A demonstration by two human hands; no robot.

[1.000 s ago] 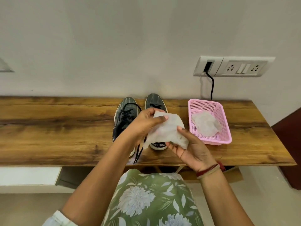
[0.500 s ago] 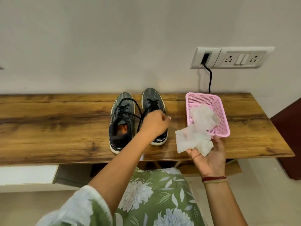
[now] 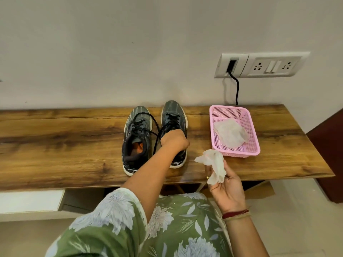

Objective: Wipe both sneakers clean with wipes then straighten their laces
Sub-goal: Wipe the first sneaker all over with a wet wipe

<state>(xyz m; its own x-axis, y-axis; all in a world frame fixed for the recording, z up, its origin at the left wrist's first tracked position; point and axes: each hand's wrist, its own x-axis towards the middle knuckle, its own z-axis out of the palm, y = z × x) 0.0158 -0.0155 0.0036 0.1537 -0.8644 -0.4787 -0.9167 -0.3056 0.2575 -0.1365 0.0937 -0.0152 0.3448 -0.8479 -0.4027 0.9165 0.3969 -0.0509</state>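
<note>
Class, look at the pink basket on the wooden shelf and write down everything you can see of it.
The pink basket is a shallow rectangular tray that looks like plastic, its floor and sloping walls perforated in a fine mesh under a solid rim. It sits upright and flat at the right end of the wooden shelf, right of the two sneakers and apart from them. One crumpled white wipe lies inside. Neither hand touches it; the wipe in the right hand hangs just short of its near left corner.
</note>
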